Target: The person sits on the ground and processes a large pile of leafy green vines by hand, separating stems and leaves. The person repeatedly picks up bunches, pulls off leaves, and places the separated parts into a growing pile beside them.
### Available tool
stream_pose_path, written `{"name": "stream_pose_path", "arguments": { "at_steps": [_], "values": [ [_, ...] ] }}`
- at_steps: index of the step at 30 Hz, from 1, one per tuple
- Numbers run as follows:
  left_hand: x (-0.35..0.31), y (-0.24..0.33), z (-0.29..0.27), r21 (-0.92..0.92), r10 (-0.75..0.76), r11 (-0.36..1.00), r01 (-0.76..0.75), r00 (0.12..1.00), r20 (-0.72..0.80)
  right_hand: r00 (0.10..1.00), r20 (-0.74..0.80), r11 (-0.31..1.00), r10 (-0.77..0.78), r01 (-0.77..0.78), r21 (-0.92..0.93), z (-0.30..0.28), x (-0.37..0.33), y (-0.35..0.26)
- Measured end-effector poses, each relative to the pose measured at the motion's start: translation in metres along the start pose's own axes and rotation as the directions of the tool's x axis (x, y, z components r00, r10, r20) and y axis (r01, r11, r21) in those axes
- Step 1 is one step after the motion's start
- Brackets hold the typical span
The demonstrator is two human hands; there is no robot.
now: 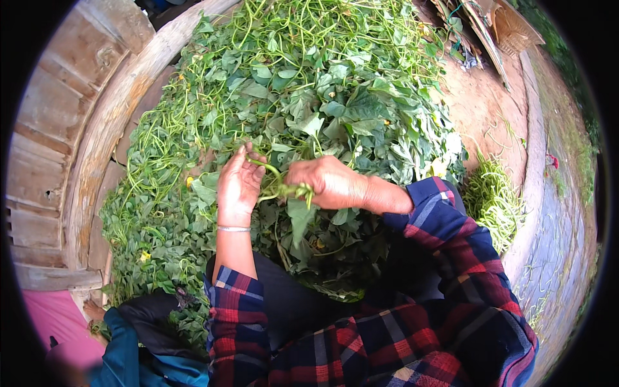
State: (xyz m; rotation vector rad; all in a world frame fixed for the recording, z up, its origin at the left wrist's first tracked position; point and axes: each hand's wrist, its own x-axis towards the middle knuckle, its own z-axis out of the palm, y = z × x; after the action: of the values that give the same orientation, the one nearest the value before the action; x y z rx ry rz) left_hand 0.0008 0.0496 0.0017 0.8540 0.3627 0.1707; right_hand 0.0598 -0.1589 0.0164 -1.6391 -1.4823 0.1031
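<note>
My right hand (327, 183) is closed around a small bunch of green stems (302, 191), whose cut-looking ends stick out by the fingers. A large leaf (299, 218) hangs below that fist. To its left my left hand (240, 183), palm turned up and fingers curled, grips one curved green stem (269, 167) that runs across to the right hand. Both hands are over a big heap of leafy green vines (271, 84), spread in front of me. A few yellow flowers show among the leaves.
A pile of trimmed green stems (495, 201) lies on the ground at right. Beyond it are a log edge (525, 129) and wet ground. A wooden beam (122, 103) and plank wall (48, 148) border the left. A woven basket (512, 33) stands far right. Another person's pink clothing (55, 322) shows lower left.
</note>
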Motion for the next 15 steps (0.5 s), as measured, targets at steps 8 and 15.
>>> {"name": "stream_pose_path", "arguments": {
  "at_steps": [8,15],
  "values": [
    [-0.008,0.009,0.013,0.141,0.18,0.973,-0.184,0.983,0.04,0.978,0.006,0.975,0.209,-0.208,0.08,-0.01,-0.004,0.002],
    [-0.042,0.038,0.005,0.369,0.467,0.823,-0.432,0.884,-0.006,0.684,-0.198,0.667,0.702,-0.534,0.519,-0.082,-0.02,0.021]
  ]
}}
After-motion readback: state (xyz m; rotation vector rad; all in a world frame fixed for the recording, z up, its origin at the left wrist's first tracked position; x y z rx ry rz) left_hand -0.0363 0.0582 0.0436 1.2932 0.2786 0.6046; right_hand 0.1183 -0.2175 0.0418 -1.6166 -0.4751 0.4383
